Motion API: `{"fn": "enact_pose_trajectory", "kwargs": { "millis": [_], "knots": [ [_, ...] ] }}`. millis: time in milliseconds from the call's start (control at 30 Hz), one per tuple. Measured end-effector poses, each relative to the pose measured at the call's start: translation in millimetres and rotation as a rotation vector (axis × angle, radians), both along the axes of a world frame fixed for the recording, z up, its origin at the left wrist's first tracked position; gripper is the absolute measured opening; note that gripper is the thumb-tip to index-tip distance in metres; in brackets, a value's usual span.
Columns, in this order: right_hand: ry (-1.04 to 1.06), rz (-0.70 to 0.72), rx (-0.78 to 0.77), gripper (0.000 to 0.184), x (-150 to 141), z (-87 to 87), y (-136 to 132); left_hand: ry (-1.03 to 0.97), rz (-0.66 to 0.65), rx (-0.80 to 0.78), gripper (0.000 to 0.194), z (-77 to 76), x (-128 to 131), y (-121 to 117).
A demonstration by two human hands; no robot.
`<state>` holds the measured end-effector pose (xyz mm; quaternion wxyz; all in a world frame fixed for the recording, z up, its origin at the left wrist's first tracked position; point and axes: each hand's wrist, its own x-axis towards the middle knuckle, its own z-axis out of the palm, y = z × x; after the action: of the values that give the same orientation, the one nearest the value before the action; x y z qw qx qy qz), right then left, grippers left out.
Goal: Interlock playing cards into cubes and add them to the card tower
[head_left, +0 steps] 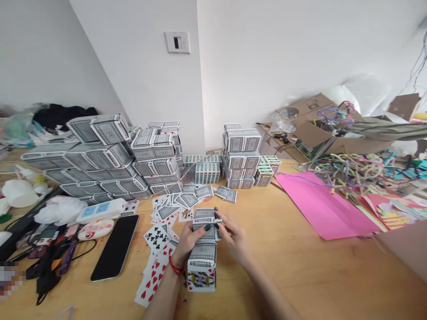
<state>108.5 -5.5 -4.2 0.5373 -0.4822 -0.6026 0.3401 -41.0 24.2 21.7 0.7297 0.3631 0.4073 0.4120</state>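
Observation:
A long block of folded playing cards (202, 253) lies on the table in front of me, with a queen card face on its near end and patterned grey backs on top. My left hand (189, 242) is closed around the block's left side, its thumb pressed on the top. My right hand (231, 233) is at the far right end of the block. Its fingers pinch a folded playing card (217, 221) along the block's edge; how far that card is tucked in I cannot tell. Loose playing cards (156, 238), some face up, lie left of and beyond the block.
Stacked card blocks (106, 155) stand along the back left, with another stack (242, 158) by the wall. A phone (115, 249), a power strip (102, 210) and cables lie left. Pink paper (328, 206), a yarn heap (353, 173) and a cardboard box (353, 144) are at right.

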Motion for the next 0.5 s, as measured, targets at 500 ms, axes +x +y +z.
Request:
{"fn": "enact_pose_trajectory", "kwargs": {
  "millis": [500],
  "knots": [
    [-0.210,-0.215,0.157,0.038,-13.2,-5.1,-6.8,0.025,0.045,-0.064,0.036,2.1,3.2,-2.3]
  ]
}}
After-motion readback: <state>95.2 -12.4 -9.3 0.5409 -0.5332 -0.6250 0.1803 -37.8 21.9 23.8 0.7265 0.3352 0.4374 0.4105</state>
